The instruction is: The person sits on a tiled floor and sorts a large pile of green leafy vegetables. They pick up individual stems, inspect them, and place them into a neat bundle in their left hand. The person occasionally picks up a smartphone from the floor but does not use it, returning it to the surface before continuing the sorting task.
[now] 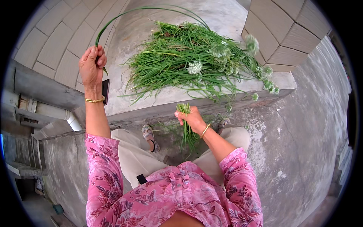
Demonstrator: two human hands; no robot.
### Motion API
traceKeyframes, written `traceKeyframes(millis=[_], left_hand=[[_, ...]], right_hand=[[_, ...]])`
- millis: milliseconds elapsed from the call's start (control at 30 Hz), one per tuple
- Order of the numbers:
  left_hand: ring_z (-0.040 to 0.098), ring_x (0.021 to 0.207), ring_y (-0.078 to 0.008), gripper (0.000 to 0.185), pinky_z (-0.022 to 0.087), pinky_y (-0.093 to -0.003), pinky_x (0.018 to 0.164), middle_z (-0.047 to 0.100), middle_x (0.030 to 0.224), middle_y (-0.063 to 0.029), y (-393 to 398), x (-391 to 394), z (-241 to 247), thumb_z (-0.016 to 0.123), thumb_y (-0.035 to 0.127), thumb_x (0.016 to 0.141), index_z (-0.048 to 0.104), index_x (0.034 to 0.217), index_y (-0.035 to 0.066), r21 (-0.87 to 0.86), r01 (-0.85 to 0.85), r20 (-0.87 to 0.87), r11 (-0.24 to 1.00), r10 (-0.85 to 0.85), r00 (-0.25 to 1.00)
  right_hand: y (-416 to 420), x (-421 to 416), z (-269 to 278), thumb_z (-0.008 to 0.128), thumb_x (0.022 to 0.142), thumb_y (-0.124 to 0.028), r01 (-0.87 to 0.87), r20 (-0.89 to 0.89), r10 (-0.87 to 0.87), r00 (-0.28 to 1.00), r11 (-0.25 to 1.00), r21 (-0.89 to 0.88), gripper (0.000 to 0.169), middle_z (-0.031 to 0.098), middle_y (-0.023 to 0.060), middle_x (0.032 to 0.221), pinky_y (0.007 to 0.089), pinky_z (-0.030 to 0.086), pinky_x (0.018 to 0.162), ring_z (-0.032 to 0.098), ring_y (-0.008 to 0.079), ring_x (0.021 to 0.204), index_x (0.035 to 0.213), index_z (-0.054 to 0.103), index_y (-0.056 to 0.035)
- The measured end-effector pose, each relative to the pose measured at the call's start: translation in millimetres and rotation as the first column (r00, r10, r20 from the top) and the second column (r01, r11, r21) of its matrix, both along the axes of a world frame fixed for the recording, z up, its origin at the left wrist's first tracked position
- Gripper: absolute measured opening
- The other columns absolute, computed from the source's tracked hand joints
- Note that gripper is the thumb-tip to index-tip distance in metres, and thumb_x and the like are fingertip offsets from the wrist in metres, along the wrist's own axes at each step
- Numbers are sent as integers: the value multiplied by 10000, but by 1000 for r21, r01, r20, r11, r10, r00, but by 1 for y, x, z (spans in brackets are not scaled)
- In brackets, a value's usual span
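Observation:
A large heap of garlic chives [175,59], with long green leaves, lies on a low concrete ledge [122,105] before me. White flower heads [194,67] show mostly at its right side. My left hand [93,61] is raised left of the heap and pinches a few long leaves [119,15], which arch over to the heap's top right. Below the ledge's front edge, my right hand [192,117] is closed around a bunch of cut chives [188,136], stem ends up and leaves hanging down between my knees.
A dark phone [105,91] lies on the ledge, partly behind my left wrist. A tiled pillar [280,34] rises at the right end and a tiled wall [65,31] stands at the left. My feet are on the concrete floor [269,142]; a white pipe [56,112] runs at the left.

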State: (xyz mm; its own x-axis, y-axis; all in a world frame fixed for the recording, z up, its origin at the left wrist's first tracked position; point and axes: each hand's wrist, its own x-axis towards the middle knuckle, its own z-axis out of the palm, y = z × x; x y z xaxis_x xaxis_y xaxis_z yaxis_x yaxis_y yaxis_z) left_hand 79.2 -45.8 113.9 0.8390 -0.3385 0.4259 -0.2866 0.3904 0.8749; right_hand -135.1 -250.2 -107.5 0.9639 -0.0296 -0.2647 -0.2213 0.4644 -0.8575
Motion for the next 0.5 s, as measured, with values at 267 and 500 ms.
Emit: traceKeyframes(millis=[267, 500], left_hand=[[454, 527, -79, 156, 350, -235, 471, 536, 607, -18, -13, -5, -91, 588, 128, 837, 631, 773, -8, 762, 5, 3, 647, -11, 1000], [390, 476, -42, 155, 272, -175, 406, 524, 675, 1, -34, -6, -49, 549, 128, 892, 601, 859, -15, 262, 28, -180, 965, 20, 983]], right_hand=[[2, -2, 5, 671, 786, -70, 2, 8, -2, 1000, 1000, -10, 110, 554, 26, 651, 247, 422, 450, 506, 97, 533, 784, 607, 19], [-2, -3, 3, 669, 789, -74, -18, -7, 17, 1000, 999, -26, 117, 554, 25, 657, 245, 418, 452, 503, 92, 542, 763, 598, 16]])
